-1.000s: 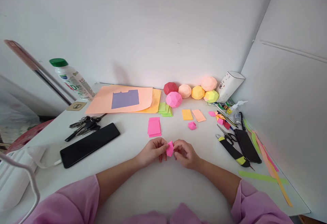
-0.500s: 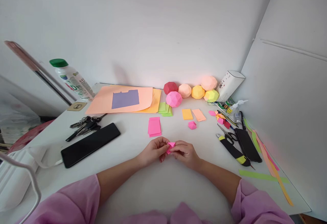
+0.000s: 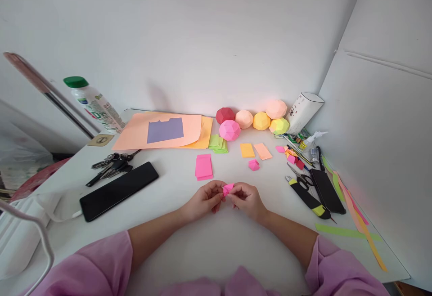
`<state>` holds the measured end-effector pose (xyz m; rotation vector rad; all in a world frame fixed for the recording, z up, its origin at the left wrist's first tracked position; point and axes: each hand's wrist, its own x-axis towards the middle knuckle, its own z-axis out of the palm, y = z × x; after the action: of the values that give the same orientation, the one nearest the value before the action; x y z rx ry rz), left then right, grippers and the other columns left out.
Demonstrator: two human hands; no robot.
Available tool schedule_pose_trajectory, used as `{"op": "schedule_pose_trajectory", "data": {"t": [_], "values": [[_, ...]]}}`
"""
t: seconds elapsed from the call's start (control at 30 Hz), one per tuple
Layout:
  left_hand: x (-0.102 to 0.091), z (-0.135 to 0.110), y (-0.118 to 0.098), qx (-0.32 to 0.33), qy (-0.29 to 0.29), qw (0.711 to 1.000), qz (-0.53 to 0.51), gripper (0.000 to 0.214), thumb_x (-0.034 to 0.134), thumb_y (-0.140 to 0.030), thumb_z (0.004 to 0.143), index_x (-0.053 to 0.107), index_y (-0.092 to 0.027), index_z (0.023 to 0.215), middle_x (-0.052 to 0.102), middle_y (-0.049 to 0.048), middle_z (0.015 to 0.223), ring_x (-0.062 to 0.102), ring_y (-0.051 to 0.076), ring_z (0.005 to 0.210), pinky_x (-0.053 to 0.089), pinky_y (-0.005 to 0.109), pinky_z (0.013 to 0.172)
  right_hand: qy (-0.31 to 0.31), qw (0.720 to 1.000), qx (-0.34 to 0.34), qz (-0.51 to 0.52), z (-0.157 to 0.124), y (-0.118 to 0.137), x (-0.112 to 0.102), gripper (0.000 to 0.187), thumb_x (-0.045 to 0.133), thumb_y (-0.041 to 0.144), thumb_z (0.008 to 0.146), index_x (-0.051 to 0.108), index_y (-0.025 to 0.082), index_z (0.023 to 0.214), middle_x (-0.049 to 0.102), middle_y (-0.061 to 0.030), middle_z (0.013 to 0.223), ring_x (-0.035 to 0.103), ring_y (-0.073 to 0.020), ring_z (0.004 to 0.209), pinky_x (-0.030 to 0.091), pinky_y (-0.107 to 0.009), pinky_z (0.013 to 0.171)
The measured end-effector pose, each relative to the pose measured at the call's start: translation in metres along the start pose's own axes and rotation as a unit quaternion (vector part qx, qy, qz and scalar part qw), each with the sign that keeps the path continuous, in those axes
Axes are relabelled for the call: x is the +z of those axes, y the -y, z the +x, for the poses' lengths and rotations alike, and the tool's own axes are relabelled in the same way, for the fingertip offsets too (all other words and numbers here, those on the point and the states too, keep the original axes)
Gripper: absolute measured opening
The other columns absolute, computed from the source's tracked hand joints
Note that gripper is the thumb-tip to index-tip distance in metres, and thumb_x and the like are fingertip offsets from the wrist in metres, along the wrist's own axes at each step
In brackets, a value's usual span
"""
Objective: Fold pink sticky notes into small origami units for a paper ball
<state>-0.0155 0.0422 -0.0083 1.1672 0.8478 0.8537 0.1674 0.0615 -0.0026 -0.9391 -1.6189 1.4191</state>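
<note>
A small piece of folded pink paper is pinched between my two hands, just above the white table. My left hand grips its left side with thumb and fingers, and my right hand grips its right side. Part of the paper is hidden behind the fingertips. Beyond my left hand lies a stack of pink paper slips. A small folded pink paper unit rests past my right hand. Orange slips, peach slips and green slips lie farther back.
Several faceted paper balls, one of them pink, line the wall. At left are a phone, keys and a bottle. At right lie a box cutter, scissors, a black case and paper strips.
The folded pink paper has turned between my fingers and shifted slightly right and up. My right hand has moved a little and changed its hold on it.
</note>
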Motion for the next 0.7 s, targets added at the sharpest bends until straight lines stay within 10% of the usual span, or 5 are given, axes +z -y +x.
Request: {"op": "schedule_pose_trajectory", "data": {"t": [0.4,0.7], "values": [[0.0026,-0.0003,-0.0020,-0.015,-0.031,0.999,-0.020,0.039,0.058,-0.040,0.080,0.046,-0.019,0.110,0.054,-0.0026,0.070,0.053,0.009,0.052,0.042,0.023,0.048,0.023,0.993,0.089,0.073,0.0060,-0.0001,-0.0029,0.028,0.059,0.027,0.076,0.043,0.021,0.098,0.056,0.0027,0.074,0.056,-0.0100,0.051,0.044,-0.022,0.044],[0.0054,-0.0024,0.0022,0.009,-0.028,1.000,0.005,0.035,0.057,-0.037,0.082,0.045,-0.019,0.110,0.043,-0.0065,0.065,0.046,0.008,0.050,0.038,0.023,0.049,0.048,0.994,0.051,-0.081,0.0046,0.0005,0.0033,0.012,0.058,0.017,0.071,0.048,0.016,0.064,0.045,0.0037,0.061,0.041,-0.0076,0.051,0.032,-0.021,0.046]]}}
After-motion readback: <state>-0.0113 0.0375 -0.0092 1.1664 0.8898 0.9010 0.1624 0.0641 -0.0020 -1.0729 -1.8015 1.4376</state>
